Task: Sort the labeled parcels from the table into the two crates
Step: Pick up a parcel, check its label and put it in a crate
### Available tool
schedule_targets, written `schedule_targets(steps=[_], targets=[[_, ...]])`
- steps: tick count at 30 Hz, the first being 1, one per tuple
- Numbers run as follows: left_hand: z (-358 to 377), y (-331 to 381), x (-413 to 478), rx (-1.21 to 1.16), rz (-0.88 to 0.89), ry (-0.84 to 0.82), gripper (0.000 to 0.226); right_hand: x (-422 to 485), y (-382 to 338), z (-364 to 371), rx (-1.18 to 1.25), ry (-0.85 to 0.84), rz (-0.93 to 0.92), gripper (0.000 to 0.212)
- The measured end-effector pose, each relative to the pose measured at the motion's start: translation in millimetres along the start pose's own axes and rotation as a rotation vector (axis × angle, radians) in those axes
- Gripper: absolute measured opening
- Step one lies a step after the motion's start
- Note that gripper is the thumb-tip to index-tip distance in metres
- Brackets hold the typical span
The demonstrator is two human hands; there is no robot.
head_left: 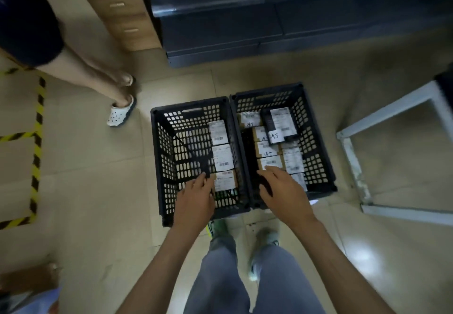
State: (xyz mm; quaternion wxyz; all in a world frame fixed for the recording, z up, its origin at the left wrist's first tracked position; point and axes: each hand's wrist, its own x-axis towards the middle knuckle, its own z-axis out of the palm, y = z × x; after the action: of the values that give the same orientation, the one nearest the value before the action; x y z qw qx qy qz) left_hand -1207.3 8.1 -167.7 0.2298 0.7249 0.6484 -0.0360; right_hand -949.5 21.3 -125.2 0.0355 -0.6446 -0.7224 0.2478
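Our left grip (196,196) hangs low inside the left crate (161,166), fingers pointing ahead and lightly bent. Its thumb side lies against the left edge of the near parcel (226,181). We cannot tell whether it pinches that parcel or only touches it. Our right grip (284,191) is released, its fingers stretched forward and flat over the near end of the right crate (318,147). Its fingertips just reach the label of the front parcel (269,162) there, and it holds nothing we can see. A dark patch under its thumb may be shadow or a packet; we cannot say.

The relation that counts is on the left. The near parcel lies just to the right of the left grip, label up. It is the nearest in a row of three that runs straight away from us along the wall next to the right crate. The right crate is fuller, with a dark packet (279,125) lying on top at its far end.

We judge that both grips are at the setting-down end of a sort, so the next move is up and back toward us. The crates stand side by side on the floor (98,166). Where the parcels come from is out of view, so we cannot tell how many remain.
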Motion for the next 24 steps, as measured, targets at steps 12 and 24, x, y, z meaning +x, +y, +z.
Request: schedule_targets(steps=[12, 24], targets=[[-45, 192, -52, 0.099, 0.337, 0.190, 0.048, -172, 93, -80, 0.073, 0.420, 0.151, 0.038], [0, 446, -134, 0.162, 0.680, 0.163, 0.043, -390, 268, -132, 0.012, 0.752, 0.457, 0.038]])
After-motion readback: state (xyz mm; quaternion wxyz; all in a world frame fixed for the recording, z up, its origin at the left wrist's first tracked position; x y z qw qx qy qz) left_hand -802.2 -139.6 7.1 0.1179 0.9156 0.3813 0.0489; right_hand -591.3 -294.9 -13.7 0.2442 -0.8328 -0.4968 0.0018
